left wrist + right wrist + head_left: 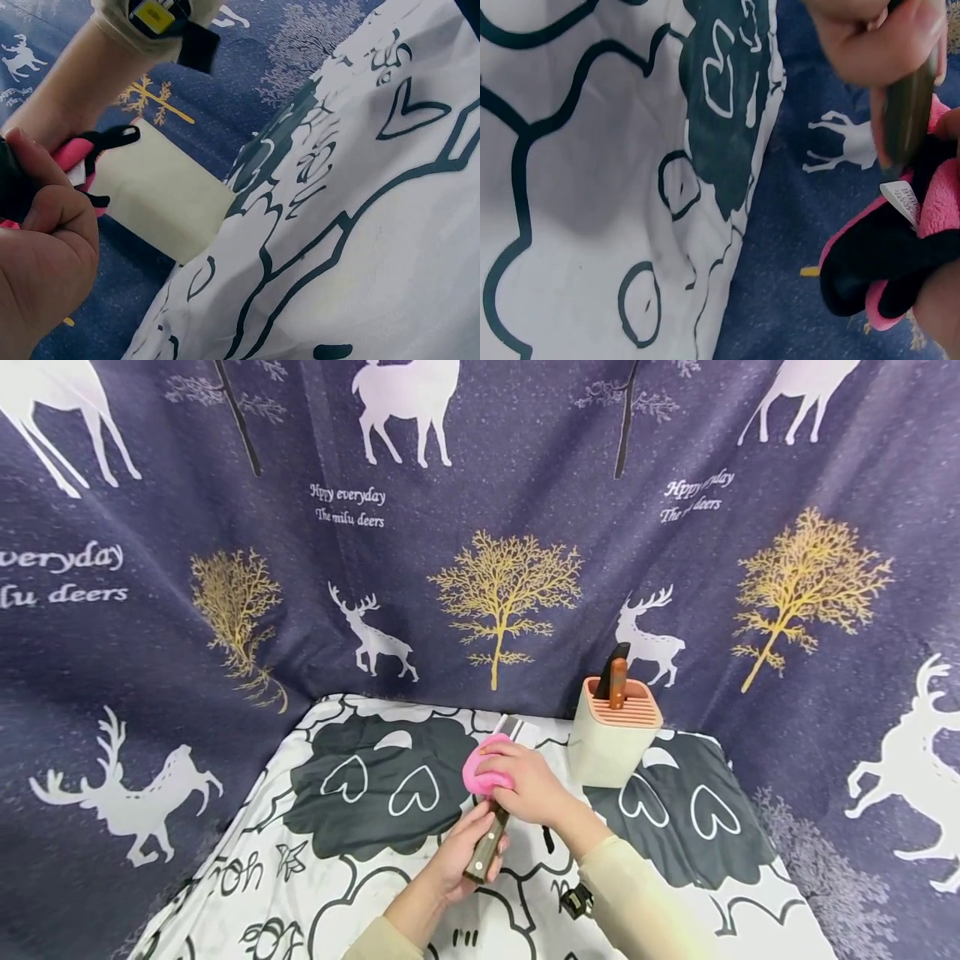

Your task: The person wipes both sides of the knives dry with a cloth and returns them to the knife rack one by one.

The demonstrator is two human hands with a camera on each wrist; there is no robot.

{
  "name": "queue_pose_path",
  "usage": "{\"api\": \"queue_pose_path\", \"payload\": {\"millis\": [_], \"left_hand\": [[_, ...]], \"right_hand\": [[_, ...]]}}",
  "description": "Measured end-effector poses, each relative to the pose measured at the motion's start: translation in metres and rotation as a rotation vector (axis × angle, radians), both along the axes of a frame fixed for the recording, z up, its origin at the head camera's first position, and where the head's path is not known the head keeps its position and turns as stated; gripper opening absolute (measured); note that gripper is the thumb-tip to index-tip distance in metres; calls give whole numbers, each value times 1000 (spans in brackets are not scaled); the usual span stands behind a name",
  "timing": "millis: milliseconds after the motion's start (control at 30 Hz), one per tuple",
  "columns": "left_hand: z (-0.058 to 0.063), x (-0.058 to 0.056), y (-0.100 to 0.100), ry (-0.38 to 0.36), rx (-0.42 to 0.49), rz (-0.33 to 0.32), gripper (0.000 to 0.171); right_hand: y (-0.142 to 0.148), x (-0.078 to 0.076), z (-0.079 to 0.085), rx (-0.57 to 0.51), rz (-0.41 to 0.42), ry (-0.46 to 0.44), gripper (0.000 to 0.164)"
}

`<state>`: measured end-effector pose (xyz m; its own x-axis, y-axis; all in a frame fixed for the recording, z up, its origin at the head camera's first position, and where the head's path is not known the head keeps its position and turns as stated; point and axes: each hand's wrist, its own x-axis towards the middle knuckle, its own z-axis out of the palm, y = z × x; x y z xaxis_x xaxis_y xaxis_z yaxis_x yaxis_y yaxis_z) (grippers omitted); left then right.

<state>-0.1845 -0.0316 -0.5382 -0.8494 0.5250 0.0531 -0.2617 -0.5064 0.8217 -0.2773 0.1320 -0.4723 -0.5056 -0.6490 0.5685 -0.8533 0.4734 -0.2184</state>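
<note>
My left hand [468,852] grips the dark, riveted handle [487,846] of a knife that points away from me. My right hand [525,777] holds a pink cloth [480,768] against the blade just beyond the handle. Part of the shiny blade [512,725] shows past the cloth; the rest is covered. The right wrist view shows the cloth [885,255] as soft pink and black fabric with a white tag [901,201]. In the left wrist view, my left hand [52,247] curls around the handle, and the cloth [71,154] is partly hidden.
A white knife block [615,743] with a slotted pink top stands at the back right. It holds a black-handled knife [611,668] and a brown-handled one [618,683]. A patterned white and dark cloth [375,893] covers the table. Behind hangs a blue deer-print curtain [420,610].
</note>
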Motion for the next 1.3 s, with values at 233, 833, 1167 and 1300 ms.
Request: {"api": "queue_pose_path", "payload": {"millis": [233,833,1167,1300], "left_hand": [[2,1,0,-35,-16,-5,57],[0,4,-4,-15,-40,-89,55],[-2,6,-8,-40,-115,-113,65],[-2,8,-11,-17,-140,-136,65]], "right_hand": [[10,-19,-7,7,-67,-34,34],[39,-51,-14,83,-221,-9,43],[53,-62,-19,-23,-303,-87,46],[61,-65,-21,-85,-350,-183,47]]}}
